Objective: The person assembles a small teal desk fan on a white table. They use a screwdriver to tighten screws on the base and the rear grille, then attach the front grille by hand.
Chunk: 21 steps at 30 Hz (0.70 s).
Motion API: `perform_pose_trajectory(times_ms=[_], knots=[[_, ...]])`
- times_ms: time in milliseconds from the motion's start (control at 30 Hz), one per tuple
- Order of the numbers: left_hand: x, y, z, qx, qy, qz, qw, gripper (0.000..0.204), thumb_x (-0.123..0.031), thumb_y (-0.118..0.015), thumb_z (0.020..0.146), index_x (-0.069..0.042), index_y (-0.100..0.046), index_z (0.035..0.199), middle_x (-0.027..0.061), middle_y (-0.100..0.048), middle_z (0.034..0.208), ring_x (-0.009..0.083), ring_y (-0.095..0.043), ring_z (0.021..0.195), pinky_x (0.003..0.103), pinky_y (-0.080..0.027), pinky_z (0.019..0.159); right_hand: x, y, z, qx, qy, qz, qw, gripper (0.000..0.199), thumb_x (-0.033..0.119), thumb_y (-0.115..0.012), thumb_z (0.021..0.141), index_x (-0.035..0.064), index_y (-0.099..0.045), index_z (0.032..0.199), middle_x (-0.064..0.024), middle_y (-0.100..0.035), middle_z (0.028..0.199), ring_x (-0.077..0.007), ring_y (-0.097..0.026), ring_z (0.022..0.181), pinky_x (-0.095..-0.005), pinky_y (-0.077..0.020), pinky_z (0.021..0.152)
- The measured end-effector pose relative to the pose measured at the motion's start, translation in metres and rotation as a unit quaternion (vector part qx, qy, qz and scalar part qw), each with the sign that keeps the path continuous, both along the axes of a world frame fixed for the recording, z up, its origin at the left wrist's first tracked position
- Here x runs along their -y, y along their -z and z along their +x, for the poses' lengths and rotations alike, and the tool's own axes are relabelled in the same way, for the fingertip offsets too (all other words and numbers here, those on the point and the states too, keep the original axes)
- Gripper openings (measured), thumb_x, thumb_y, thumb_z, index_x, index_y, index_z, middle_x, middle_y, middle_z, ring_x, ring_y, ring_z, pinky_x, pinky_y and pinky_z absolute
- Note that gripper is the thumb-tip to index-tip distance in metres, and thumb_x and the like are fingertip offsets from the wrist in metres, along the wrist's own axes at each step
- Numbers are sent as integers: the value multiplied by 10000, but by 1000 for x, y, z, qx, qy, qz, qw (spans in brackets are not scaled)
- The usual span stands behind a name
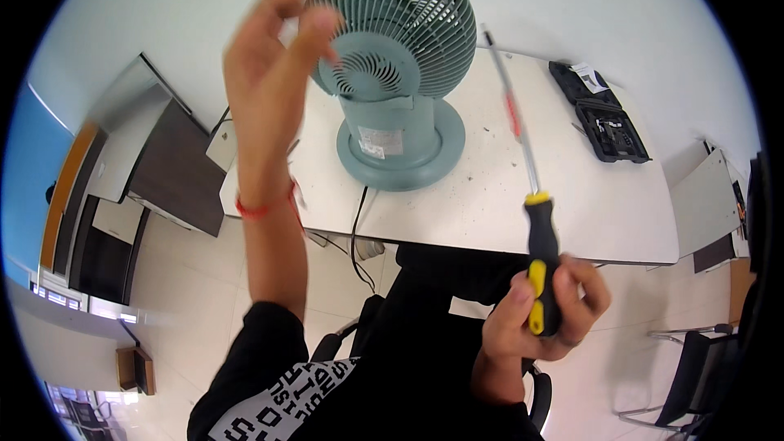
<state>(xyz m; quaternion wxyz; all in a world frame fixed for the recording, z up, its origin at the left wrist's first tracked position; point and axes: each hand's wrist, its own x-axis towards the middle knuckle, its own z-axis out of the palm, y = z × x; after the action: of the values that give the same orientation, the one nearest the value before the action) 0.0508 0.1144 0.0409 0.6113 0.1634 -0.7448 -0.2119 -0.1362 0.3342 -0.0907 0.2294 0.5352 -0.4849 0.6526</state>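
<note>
A grey-green table fan (392, 65) stands on the white table with its rear grille and motor cover toward me. My left hand (265, 65) is raised at the left side of the grille, slightly blurred. Its thumb and fingers are bent and apart with nothing between them; I cannot tell whether they touch the fan. My right hand (563, 306) is closed around the black and yellow handle of a long screwdriver (541, 233). The shaft points up and away, past the right side of the fan. A small red item (513, 114) shows beside the shaft, partly hidden by it.
A black tool case (608, 131) lies unfolded at the table's right side. Small dark bits are scattered on the white table (457, 220). The fan's black cord (357, 224) hangs over the near edge. Dark cabinets stand at left, a black chair (694, 376) at lower right.
</note>
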Motion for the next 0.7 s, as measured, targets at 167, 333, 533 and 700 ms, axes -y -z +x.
perform_pose_trajectory(times_ms=[167,333,533,700], knots=[[101,-85,-30,236,-123,-180,947,546,-330,-625,980,3,-543,1405,165,-588,1397,296,-542,1292,408,-413,1098,60,-35,-14,11,35,-31,999,438,19,-739,749,28,-636,1175,-165,-510,1126,-238,-607,859,-280,-517,662],[148,-84,-60,361,-35,-35,931,512,-392,-547,1017,1,-606,1340,154,-626,1345,271,-569,1251,392,-410,1099,93,-54,-15,18,47,-51,997,368,12,-766,730,17,-698,1092,-144,-535,1077,-218,-620,824,-267,-514,651],[122,-90,-67,428,-35,28,903,513,-391,-534,1014,29,-635,1292,185,-670,1257,278,-615,1174,368,-449,1046,104,-64,-13,37,34,17,999,312,-11,-762,748,60,-735,1051,-97,-558,1016,-221,-641,917,-293,-516,762],[135,-85,-70,418,-94,38,903,499,-340,-543,1003,57,-624,1294,209,-670,1246,286,-623,1153,368,-460,1024,104,-70,-9,25,44,35,998,321,53,-792,712,76,-744,1028,-93,-560,1002,-218,-632,874,-267,-485,684]])
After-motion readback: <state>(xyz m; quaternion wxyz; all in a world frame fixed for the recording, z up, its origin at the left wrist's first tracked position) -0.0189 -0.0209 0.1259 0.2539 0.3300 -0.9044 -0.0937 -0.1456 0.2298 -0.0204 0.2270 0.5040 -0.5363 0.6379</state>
